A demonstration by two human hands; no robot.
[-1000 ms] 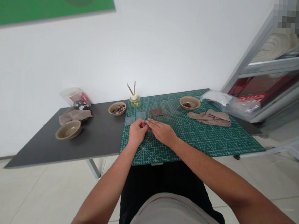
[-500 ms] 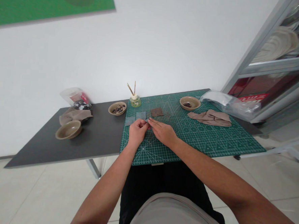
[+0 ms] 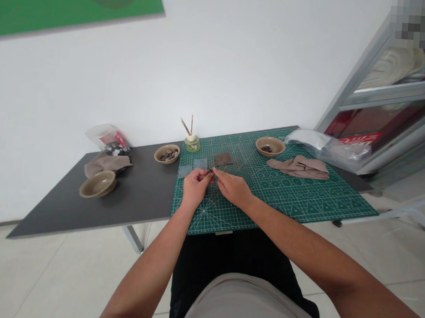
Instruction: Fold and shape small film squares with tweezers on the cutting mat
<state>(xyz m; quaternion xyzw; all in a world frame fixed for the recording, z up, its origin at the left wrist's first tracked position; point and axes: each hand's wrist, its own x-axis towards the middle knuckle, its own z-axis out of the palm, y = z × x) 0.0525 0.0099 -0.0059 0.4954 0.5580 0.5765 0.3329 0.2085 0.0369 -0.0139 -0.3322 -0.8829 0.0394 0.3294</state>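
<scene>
My left hand (image 3: 195,186) is closed, thumb and fingers pinching a small dark piece (image 3: 210,171), mostly hidden and too small to name. From the other side my right hand (image 3: 235,188) reaches in, its fingers pressed together at the same piece. Both hands are low over the green cutting mat (image 3: 268,196). Just beyond them lie a flat brown square (image 3: 223,159) and two grey-blue squares, one a grey-blue square (image 3: 200,163) near my left fingers, the other a paler grey-blue square (image 3: 185,171) at the mat's left side.
A bowl of dark and tan pieces (image 3: 167,154) stands left of a reed diffuser (image 3: 192,142). Farther left are a tilted bowl (image 3: 98,184), a cloth (image 3: 107,164) and a plastic tub (image 3: 106,135). At right are another bowl (image 3: 270,146), a crumpled brown cloth (image 3: 300,167) and a plastic bag (image 3: 331,149).
At my fingertips the piece showed grey-blue before and looks dark brown now. The right fingers have shifted slightly and look more bent. Bowls, squares and cloths have stayed in place.
</scene>
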